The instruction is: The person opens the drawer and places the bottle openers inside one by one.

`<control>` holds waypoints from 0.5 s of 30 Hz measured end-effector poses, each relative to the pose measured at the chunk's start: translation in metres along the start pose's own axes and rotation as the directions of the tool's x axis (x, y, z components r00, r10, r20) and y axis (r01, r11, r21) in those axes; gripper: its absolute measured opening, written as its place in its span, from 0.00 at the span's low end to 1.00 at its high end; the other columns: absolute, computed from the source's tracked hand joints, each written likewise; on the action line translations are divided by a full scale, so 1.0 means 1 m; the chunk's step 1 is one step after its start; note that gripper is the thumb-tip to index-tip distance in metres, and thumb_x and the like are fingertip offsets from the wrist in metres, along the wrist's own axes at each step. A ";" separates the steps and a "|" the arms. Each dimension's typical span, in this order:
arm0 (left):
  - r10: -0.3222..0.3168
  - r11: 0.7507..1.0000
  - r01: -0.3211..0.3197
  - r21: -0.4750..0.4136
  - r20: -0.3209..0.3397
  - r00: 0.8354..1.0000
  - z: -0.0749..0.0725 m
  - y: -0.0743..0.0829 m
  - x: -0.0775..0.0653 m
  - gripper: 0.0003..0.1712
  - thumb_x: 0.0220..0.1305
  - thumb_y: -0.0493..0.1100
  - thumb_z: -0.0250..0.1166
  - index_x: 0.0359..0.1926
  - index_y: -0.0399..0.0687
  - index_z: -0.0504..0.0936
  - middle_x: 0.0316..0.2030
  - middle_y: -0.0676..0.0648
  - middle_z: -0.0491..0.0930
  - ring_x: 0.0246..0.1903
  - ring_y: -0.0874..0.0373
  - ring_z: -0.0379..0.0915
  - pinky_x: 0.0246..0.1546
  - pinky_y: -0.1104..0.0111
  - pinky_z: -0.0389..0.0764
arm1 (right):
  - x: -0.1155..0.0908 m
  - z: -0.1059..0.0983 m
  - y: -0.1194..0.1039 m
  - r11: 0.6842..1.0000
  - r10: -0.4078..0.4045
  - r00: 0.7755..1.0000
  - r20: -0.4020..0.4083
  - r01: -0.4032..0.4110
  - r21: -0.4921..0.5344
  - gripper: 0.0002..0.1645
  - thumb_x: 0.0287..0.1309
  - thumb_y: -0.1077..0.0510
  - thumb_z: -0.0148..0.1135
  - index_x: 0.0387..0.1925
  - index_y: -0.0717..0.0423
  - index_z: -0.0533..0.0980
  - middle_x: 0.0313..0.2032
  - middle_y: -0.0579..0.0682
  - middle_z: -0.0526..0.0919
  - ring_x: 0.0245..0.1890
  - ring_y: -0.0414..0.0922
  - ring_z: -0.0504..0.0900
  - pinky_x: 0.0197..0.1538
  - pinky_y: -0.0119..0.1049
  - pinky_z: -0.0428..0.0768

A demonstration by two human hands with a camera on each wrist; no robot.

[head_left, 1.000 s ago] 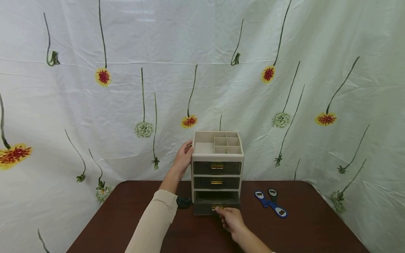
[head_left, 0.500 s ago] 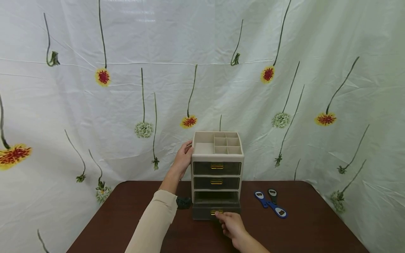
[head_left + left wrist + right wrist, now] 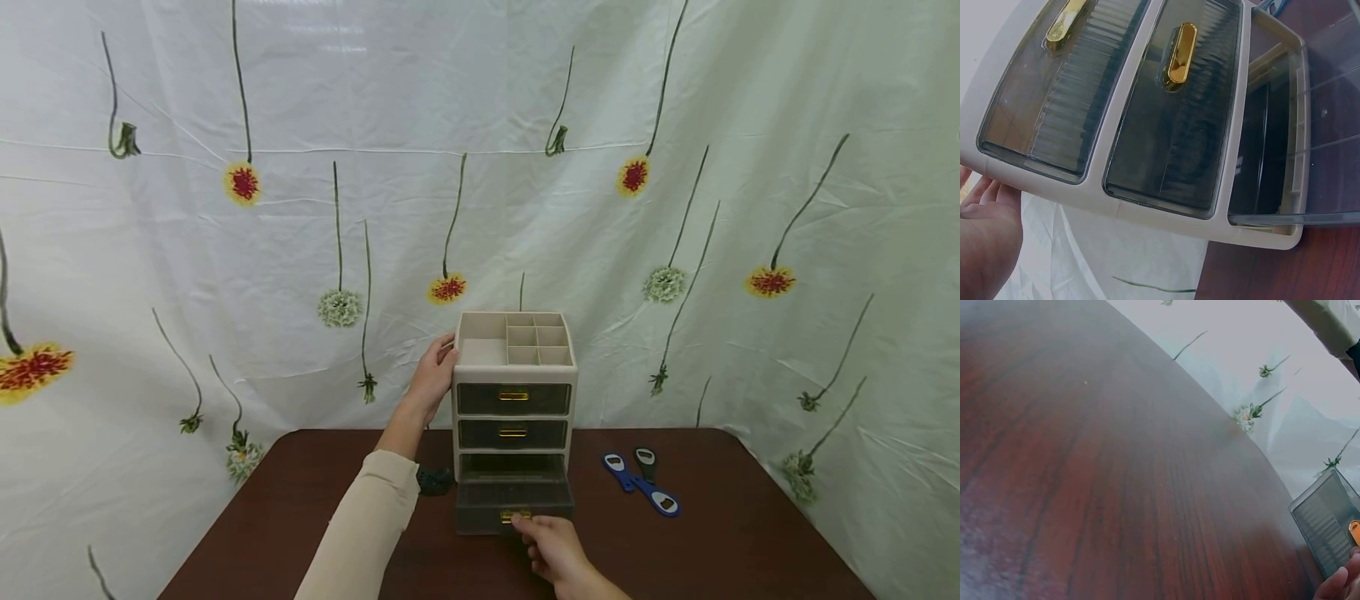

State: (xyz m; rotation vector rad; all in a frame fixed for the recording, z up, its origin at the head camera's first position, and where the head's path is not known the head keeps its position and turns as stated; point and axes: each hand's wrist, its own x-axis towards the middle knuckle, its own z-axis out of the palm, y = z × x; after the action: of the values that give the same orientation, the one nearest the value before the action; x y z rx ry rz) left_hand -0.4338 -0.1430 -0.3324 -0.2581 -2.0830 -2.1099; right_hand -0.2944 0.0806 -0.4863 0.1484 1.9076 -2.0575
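Observation:
A cream desktop drawer organizer [image 3: 514,372] stands on the table, with three smoky see-through drawers and gold handles. Its lowest drawer [image 3: 487,522] is pulled well out; the upper two are closed. At the organizer's upper left side rests my left hand [image 3: 431,379], and in the left wrist view its fingers pass behind the cream frame [image 3: 1116,209]. My right hand [image 3: 557,550] pinches the gold handle [image 3: 514,517] of the lowest drawer between thumb and curled fingers. In the right wrist view only the thumb and part of that hand show beside the drawer front [image 3: 1325,519].
Two blue bottle openers [image 3: 618,472] and a black one [image 3: 646,463] lie on the dark red-brown table [image 3: 712,542] right of the organizer. A dark object [image 3: 433,481] sits by the left forearm. Behind hangs a flowered white cloth [image 3: 405,208].
The lowest drawer has slid further out toward me, with my right hand moving along on its handle. My left hand has stayed against the organizer's side.

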 end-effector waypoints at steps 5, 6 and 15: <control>-0.003 1.000 0.003 0.000 0.004 1.000 -0.001 -0.001 0.001 0.28 0.84 0.42 0.47 0.79 0.46 0.59 0.76 0.38 0.60 0.72 0.41 0.59 0.69 0.44 0.64 | -0.006 0.000 -0.001 0.999 0.036 0.999 0.002 -0.036 0.021 0.23 0.70 0.51 0.68 0.19 0.42 0.69 0.24 0.43 0.73 0.20 0.35 0.66 0.27 0.28 0.69; -0.004 1.000 0.004 0.001 0.003 1.000 -0.001 -0.001 0.000 0.28 0.84 0.42 0.47 0.79 0.46 0.59 0.76 0.38 0.60 0.72 0.41 0.59 0.69 0.44 0.64 | -0.007 0.000 -0.001 0.999 0.045 0.999 0.002 -0.045 0.026 0.20 0.70 0.51 0.67 0.21 0.44 0.72 0.25 0.43 0.74 0.20 0.35 0.67 0.27 0.29 0.69; -0.001 1.000 0.001 -0.010 -0.001 1.000 0.000 -0.001 0.002 0.28 0.84 0.41 0.47 0.79 0.45 0.59 0.75 0.37 0.60 0.72 0.40 0.60 0.68 0.44 0.65 | -0.013 -0.003 0.001 0.997 0.061 0.997 0.036 -0.063 0.036 0.14 0.74 0.52 0.63 0.45 0.59 0.84 0.27 0.43 0.74 0.22 0.35 0.69 0.30 0.30 0.70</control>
State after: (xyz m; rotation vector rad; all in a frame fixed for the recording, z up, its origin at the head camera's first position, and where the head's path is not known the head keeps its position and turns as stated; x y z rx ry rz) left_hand -0.4356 -0.1430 -0.3331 -0.2569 -2.0726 -2.1213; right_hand -0.2826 0.0858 -0.4834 0.1767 1.8219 -2.0420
